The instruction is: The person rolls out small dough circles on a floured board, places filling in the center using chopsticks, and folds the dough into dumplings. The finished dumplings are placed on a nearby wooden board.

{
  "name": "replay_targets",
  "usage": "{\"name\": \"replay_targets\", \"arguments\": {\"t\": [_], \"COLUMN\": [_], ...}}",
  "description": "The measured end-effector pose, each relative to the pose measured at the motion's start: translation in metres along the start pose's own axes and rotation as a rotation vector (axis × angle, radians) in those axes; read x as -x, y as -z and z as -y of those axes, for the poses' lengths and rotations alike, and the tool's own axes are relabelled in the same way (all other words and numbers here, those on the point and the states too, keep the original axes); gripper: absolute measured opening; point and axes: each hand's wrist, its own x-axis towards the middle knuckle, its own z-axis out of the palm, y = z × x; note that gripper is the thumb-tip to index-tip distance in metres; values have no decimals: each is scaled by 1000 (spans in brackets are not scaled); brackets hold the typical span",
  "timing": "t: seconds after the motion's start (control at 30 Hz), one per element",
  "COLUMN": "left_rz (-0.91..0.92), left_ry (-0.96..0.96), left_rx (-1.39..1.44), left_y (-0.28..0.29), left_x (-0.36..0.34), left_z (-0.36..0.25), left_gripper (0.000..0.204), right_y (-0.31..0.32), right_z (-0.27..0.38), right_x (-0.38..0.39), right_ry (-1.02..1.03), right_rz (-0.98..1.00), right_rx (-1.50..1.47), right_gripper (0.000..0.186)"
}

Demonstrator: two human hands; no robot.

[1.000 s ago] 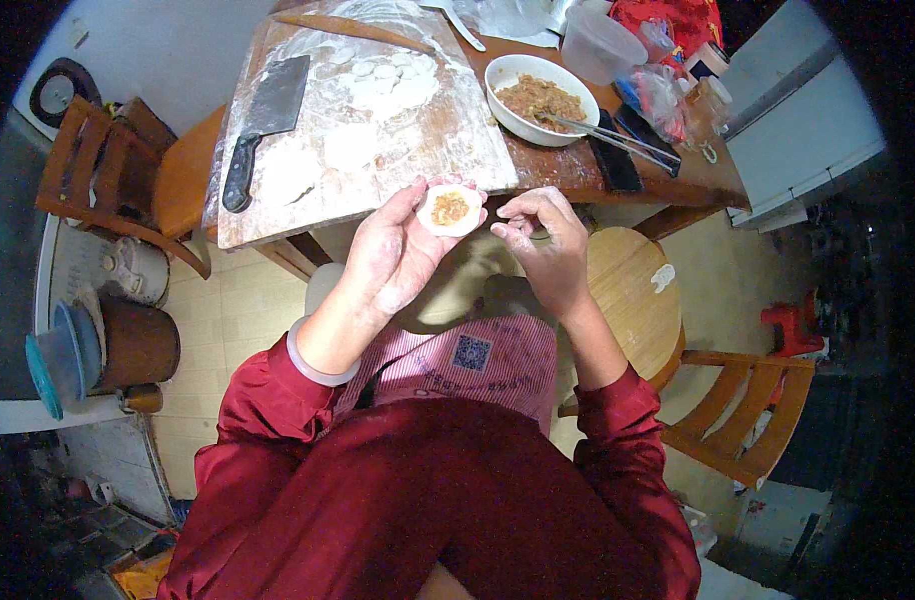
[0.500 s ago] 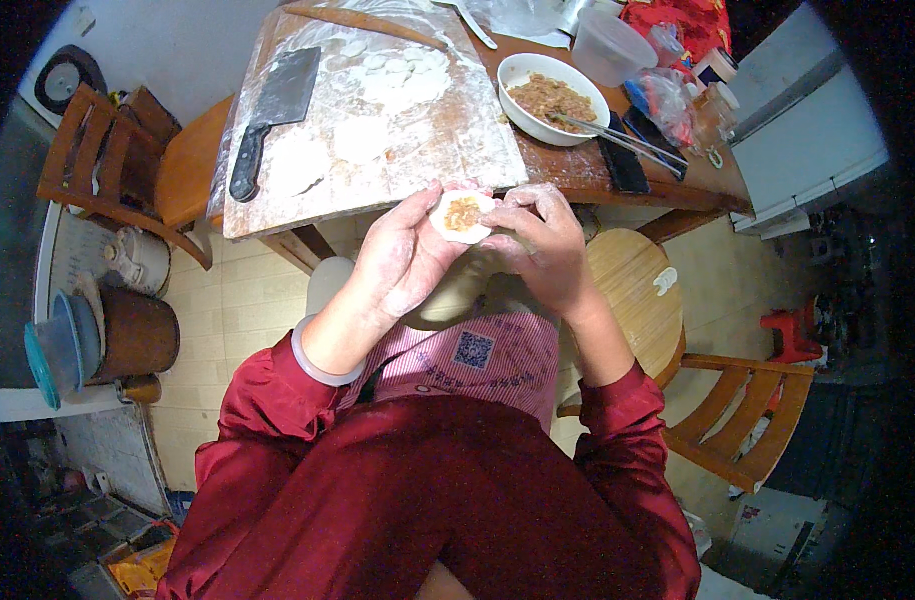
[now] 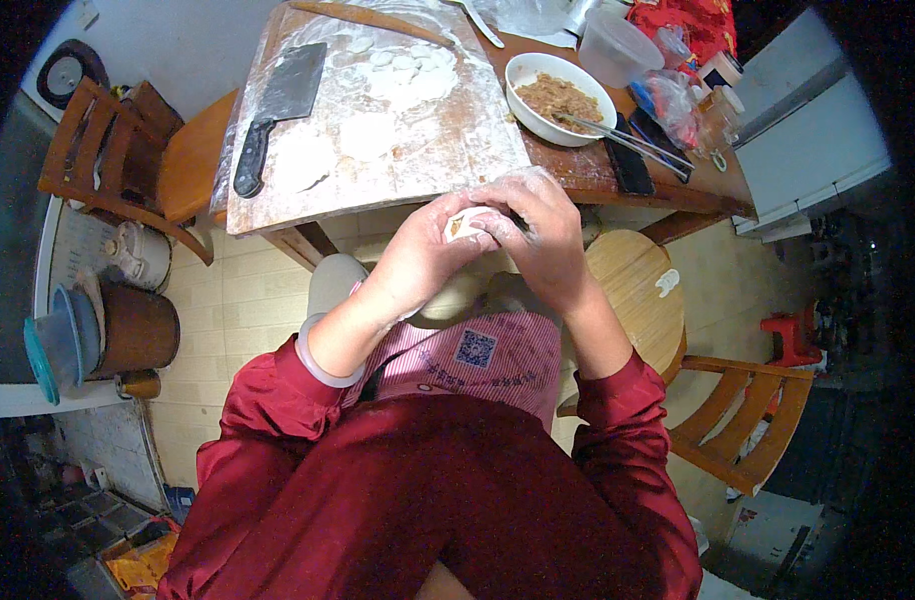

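Just off the table's front edge, both my floury hands hold one dumpling (image 3: 460, 226), its white dough wrapper partly folded over brown filling. My left hand (image 3: 418, 248) cups it from the left, fingers curled. From the right, my right hand (image 3: 540, 228) pinches the wrapper's edge, with thumb and fingers closed on the dough. A strip of filling still shows between the folds; the dumpling's right side is hidden by my fingers. Beyond my hands lies a floured wooden board (image 3: 378, 190) with flat wrappers (image 3: 366, 135) and small dough pieces (image 3: 408, 65) on it.
A cleaver (image 3: 283, 110) lies on the board's left, a rolling pin (image 3: 373, 22) at its far edge. On the right, a white bowl (image 3: 526, 112) holds filling and chopsticks (image 3: 638, 140), beside dark phones (image 3: 630, 168) and a clear tub (image 3: 618, 50). A round wooden stool (image 3: 628, 290) stands right.
The wrapper was spread flat with its filling exposed; now it is folded over, mostly covering the filling. My right hand has moved left over it and my left fingers have curled in.
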Motion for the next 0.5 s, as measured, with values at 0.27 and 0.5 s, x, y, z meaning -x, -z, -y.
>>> {"name": "replay_targets", "arguments": {"t": [0.27, 0.5], "left_rz": [-196, -273], "left_ry": [-204, -105], "left_rx": [-274, -132], "left_y": [-2, -2], "left_x": [1, 11], "left_z": [11, 1], "left_gripper": [58, 37], "right_y": [0, -4], "right_z": [4, 8], "right_x": [0, 3], "right_ry": [2, 7], "right_rz": [10, -116], "right_rx": [66, 67], "right_gripper": [9, 15]}}
